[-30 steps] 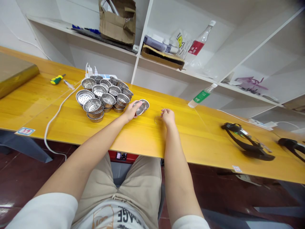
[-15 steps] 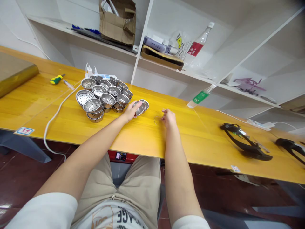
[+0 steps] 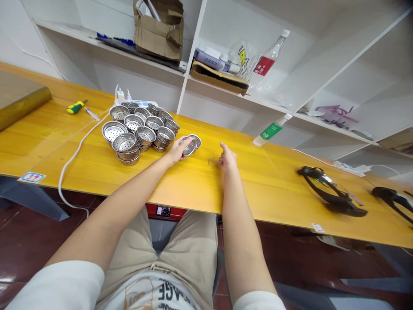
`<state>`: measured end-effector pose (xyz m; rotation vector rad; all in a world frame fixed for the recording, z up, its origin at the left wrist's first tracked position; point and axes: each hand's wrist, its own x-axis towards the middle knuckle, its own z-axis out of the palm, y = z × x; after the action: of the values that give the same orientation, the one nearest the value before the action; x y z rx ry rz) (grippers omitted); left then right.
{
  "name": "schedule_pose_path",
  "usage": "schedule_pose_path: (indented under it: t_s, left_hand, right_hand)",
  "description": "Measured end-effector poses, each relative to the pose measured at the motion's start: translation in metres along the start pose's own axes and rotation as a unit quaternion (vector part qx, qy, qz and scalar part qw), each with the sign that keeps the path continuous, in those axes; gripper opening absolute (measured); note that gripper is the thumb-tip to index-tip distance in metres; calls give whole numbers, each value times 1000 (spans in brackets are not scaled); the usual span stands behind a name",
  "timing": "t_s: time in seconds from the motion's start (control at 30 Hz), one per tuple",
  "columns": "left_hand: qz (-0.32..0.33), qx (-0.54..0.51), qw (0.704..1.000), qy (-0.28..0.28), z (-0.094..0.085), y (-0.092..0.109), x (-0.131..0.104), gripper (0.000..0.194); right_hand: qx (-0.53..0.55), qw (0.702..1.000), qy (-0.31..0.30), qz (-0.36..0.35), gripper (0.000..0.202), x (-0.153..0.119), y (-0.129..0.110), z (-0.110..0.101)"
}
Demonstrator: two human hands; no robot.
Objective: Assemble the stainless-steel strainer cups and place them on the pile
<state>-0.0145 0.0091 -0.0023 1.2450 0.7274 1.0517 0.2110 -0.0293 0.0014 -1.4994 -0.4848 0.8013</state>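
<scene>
Perforated cup point(image 3: 190, 148) in left hand point(image 3: 177, 151): thumb atop, fingers seemingly beneath.

Tilted in the grip of the left hand point(image 3: 177, 150), a shallow, round, silver metal cup point(image 3: 190, 149) dotted with small holes, partly covered. Just behind and to its right, partly overlapped, a second round, silver, perforated metal cup point(image 3: 197, 140). Farther right, apart from both, a thin, curved, wire-like strand point(image 3: 209, 163), bowed leftward at the right hand point(image 3: 227, 159), too fine to make out fully.
</scene>
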Motion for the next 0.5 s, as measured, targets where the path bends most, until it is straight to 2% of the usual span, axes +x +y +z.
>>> schedule_pose_path:
  t_s: [0.3, 0.43, 0.5]
  left_hand:
    - [-1, -6, 1000, -5, 0, -1, 1, 54]
    - [-1, -3, 1000, -8, 0, -2, 2, 56]
    - [-3, -3, 1000, -8, 0, -2, 2, 57]
  right_hand:
    - [-16, 999, 9, -31, 64, 0, 2, 1]
    - [-50, 998, 13, -41, 63, 3, 4, 1]
    - [-103, 992, 12, -78, 60, 4, 5, 1]
